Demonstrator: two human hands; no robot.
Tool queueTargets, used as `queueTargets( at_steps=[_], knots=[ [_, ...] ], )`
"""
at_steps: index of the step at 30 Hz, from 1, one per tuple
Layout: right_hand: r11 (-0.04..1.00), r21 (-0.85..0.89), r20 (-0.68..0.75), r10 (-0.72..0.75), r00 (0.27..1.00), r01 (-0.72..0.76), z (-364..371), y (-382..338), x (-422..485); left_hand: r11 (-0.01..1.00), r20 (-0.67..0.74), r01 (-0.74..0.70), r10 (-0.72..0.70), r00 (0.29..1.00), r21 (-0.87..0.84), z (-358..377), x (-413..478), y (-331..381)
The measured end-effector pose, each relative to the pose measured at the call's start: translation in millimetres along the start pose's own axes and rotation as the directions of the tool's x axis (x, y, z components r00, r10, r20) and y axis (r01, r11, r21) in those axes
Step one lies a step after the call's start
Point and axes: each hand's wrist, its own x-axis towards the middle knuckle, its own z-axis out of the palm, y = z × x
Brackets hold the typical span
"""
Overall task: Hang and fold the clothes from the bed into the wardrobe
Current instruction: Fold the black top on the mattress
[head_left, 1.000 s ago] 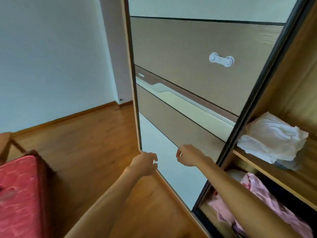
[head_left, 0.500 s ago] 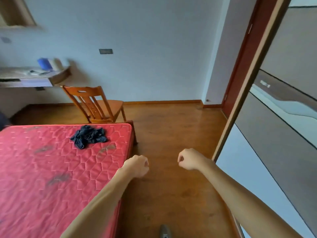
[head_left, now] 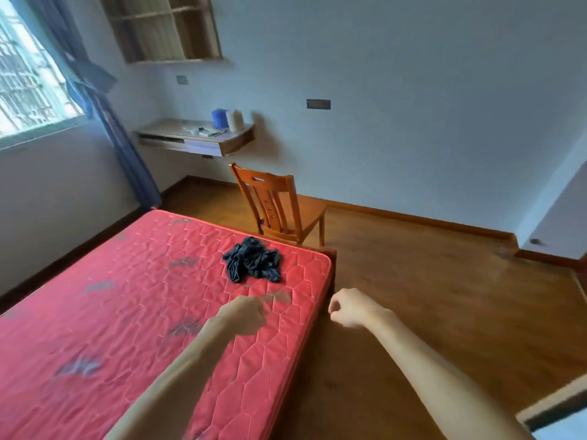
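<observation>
We see a red quilted mattress (head_left: 127, 312) filling the lower left of the frame, its near corner reaching toward the centre. On it, just above the middle of the frame and close to that corner, lies a crumpled dark garment (head_left: 252, 263), bunched in a loose heap and touching nothing but the mattress.

Our left hand (head_left: 244, 315) hangs over the mattress in the lower centre, below the garment and apart from it, its fingers curled into a loose fist with nothing held. Our right hand (head_left: 351, 308) is just to the right of it, over the wooden floor (head_left: 444, 296) beside the mattress edge, fingers likewise curled inward and empty. Both bare forearms run in from the bottom edge.

Behind the garment, at the centre of the frame, a wooden chair (head_left: 279, 208) stands just past the far edge of the mattress. Above it and to the left, a wall-mounted desk (head_left: 197, 139) carries a blue spool (head_left: 219, 118) and a pale spool (head_left: 234, 120) side by side, with some small items we cannot make out. A blue curtain (head_left: 108, 122) hangs beside the window (head_left: 28, 81) in the upper left, and an open wall shelf (head_left: 165, 27) sits at the top of the frame.
</observation>
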Motion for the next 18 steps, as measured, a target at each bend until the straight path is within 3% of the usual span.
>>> queueTargets(
  at_steps=[12, 18],
  knots=[
    [0.982, -0.102, 0.017, -0.158, 0.987, 0.159, -67, -46, 189, 0.995, -0.04, 0.047, -0.051, 0.998, -0.092, -70, 161, -55],
    [0.975, -0.152, 0.044, -0.16, 0.986, 0.165, -108, -85, 296, 0.993, -0.077, 0.027, -0.037, 0.996, -0.119, -118, 270, -103]
  ],
)
